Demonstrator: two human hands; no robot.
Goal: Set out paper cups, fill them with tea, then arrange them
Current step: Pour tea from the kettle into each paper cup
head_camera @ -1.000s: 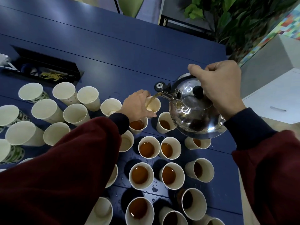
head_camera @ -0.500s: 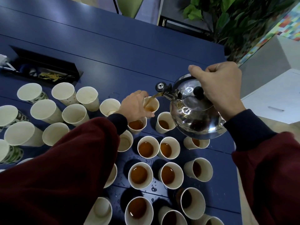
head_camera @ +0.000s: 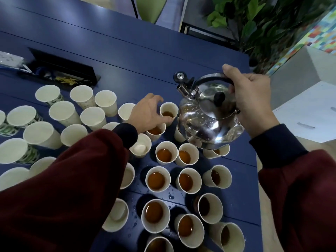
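Overhead view of a dark blue table [head_camera: 127,51] crowded with paper cups. Just right of centre, at 2 o'clock, the right hand [head_camera: 252,104] is clamped round the black handle of a steel kettle [head_camera: 207,120], holding it level in the air with its spout toward 11 o'clock and no stream falling, probably pausing between pours. At centre, the left hand [head_camera: 147,113] curves thumb and forefinger round the far cup [head_camera: 169,107], which holds a little tea, seemingly to steady it beside the spout. Filled cups [head_camera: 147,176] cluster from 4 to 6 o'clock amid spilled drops. Empty cups [head_camera: 92,117] wait from 8 to 10 o'clock. The kettle's belly hides cups beneath it, and the left sleeve [head_camera: 72,179] lies across the way to the empties. A black tray [head_camera: 63,70] sits at 10 o'clock.
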